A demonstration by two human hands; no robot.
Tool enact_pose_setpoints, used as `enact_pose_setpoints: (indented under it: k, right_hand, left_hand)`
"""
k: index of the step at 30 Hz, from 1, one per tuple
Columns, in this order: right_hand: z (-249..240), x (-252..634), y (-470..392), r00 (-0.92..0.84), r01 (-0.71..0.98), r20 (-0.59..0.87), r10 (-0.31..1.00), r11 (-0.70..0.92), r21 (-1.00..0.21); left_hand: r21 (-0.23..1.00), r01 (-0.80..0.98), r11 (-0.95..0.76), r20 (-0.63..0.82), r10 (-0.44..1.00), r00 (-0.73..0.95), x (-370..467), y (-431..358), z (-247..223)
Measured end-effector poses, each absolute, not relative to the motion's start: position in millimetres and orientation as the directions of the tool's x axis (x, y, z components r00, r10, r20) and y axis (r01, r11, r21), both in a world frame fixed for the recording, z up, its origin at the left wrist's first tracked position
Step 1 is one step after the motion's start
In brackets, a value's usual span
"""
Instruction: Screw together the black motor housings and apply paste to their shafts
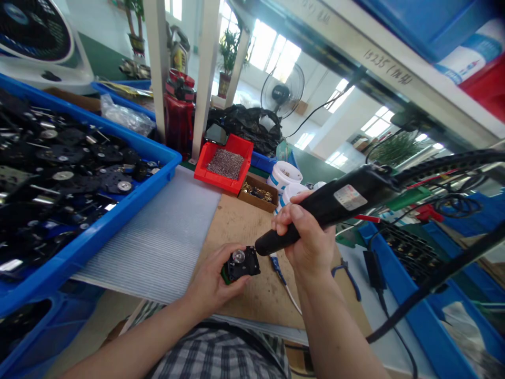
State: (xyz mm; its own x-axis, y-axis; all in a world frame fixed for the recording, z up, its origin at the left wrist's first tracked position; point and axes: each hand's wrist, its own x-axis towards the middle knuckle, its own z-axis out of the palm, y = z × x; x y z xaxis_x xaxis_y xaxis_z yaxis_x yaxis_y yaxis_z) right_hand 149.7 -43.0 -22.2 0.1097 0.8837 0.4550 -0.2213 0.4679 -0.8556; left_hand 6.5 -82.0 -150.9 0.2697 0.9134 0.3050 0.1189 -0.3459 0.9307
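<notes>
My left hand is closed round the sides of a small black plastic mechanism with a clear round wheel on top and a bit of green beneath. In my right hand is a black electric screwdriver, held tilted with its thick cable running off to the upper right. Its nose is at the upper right corner of the mechanism; whether the bit touches a screw I cannot tell. Both are above a brown cardboard sheet on the bench.
A blue tray full of black mechanisms stands at left. Behind the cardboard are a red bin of small screws, a cardboard box of brass parts and white tubs. Pliers and a blue-tipped cable lie at right.
</notes>
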Motion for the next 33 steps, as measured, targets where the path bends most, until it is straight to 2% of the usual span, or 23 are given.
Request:
enact_pose_setpoints:
  k: [21,33]
  right_hand:
    - [-13,157,-56,0.192,-0.215,0.475,0.859,0.509,-0.834]
    - [-19,157,-72,0.156,-0.245,0.442,0.883,0.468,-0.849]
  left_hand:
    - [0.912,0.124,-0.390,0.349,0.899,0.263,7,-82,-151]
    - [0.914,0.117,-0.389,0.349,0.900,0.261,7,-82,-151]
